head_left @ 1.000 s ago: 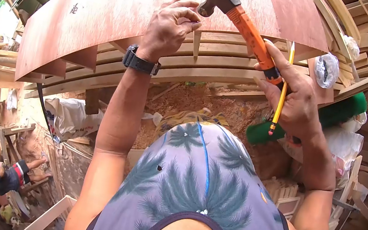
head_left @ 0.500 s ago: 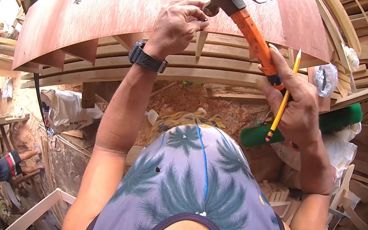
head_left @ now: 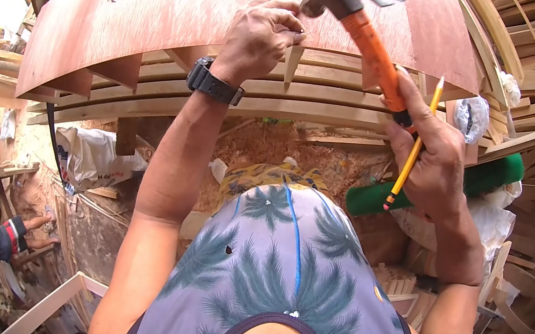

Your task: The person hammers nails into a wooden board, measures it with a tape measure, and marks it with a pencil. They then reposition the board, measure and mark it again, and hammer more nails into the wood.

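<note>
My right hand (head_left: pixel 434 150) is wrapped round the orange handle of a claw hammer (head_left: pixel 374 50), with a yellow pencil (head_left: pixel 414 153) held across the same fingers. The hammer's striking face is just right of my left fingertips. Near the edge of a curved plywood sheet (head_left: pixel 166 13), my left hand (head_left: pixel 257 40) pinches something too small to make out. A black watch (head_left: pixel 214 81) is on my left wrist. Wooden ribs (head_left: pixel 291 64) support the sheet from below.
Curved wooden strips (head_left: pixel 278 108) run beneath the sheet. A green roll (head_left: pixel 495 175) and a plastic bag (head_left: pixel 471 117) lie to the right. A white sack (head_left: pixel 94 158) is at the left, with another person (head_left: pixel 0 241) further off at lower left.
The hammer and my right hand have shifted slightly to the right. My left hand keeps its pinch at the sheet's edge.
</note>
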The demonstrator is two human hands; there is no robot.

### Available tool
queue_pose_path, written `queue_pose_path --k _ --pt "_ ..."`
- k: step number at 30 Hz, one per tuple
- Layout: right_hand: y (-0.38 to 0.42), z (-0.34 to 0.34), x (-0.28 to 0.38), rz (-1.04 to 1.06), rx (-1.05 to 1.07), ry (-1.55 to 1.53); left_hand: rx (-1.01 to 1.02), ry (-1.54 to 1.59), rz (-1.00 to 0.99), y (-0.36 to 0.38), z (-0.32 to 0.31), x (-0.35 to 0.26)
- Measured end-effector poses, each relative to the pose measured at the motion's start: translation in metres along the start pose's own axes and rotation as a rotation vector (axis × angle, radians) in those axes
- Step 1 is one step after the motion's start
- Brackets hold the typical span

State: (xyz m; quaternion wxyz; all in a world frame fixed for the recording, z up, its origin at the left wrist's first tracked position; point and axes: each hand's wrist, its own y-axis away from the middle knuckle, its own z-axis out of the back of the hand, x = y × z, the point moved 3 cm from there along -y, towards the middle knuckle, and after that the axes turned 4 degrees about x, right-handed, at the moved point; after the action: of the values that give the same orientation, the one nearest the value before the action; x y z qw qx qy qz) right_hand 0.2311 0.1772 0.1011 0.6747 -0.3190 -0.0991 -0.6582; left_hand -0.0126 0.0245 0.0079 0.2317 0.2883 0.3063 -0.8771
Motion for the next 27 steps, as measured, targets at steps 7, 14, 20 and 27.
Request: queue_pose_path --k 7,14,20,27 --pt "-0.002 -0.003 -0.012 -0.057 0.119 0.092 0.105 0.048 0.023 -0.004 -0.001 0.005" --pt "0.013 -0.002 -0.013 -0.070 0.000 0.043 -0.297 -0.210 -0.106 0.036 0.014 -0.024" --pt "0.017 -0.002 -0.017 -0.132 0.016 0.003 -0.404 0.267 0.204 0.072 -0.041 -0.011" --pt "0.018 -0.006 -0.014 -0.099 0.030 -0.005 -0.379 0.728 0.290 0.058 -0.072 0.011"
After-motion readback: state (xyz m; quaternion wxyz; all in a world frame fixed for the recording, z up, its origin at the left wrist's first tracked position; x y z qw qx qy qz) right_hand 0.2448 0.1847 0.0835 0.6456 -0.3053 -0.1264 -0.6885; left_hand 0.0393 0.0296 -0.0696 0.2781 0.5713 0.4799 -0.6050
